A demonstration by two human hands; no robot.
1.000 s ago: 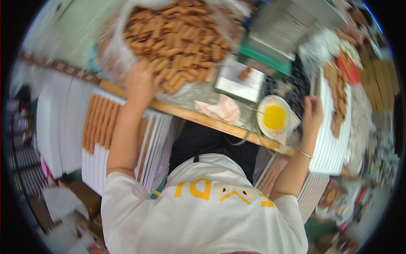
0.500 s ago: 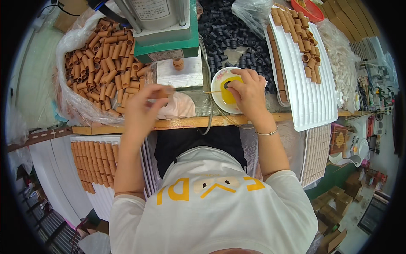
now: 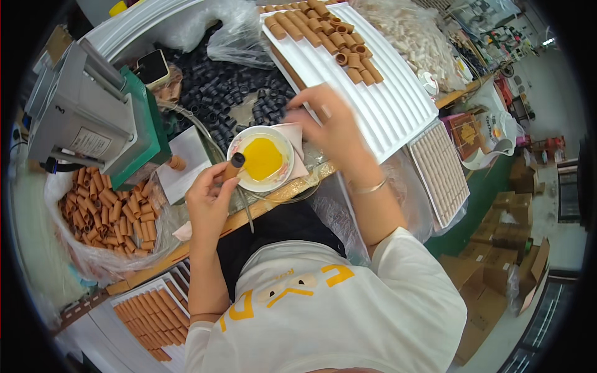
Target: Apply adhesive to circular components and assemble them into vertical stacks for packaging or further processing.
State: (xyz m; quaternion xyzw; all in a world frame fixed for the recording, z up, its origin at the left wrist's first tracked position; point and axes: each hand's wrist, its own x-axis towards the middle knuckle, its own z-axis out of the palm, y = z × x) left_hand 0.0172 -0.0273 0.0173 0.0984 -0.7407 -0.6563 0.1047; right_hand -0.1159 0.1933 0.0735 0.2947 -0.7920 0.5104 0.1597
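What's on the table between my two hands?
In the head view, a bowl of yellow liquid and a pale sheet lie between your left hand and right hand.

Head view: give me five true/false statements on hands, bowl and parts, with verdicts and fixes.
1. The left hand holds a brown tube with a black end. True.
2. Black pieces lie beyond the bowl. True.
3. The liquid in the bowl is red. False: it is yellow.
4. The right hand is inside the bowl. False: it is outside, to the right.
5. Several tubes lie on the ridged white tray. True.
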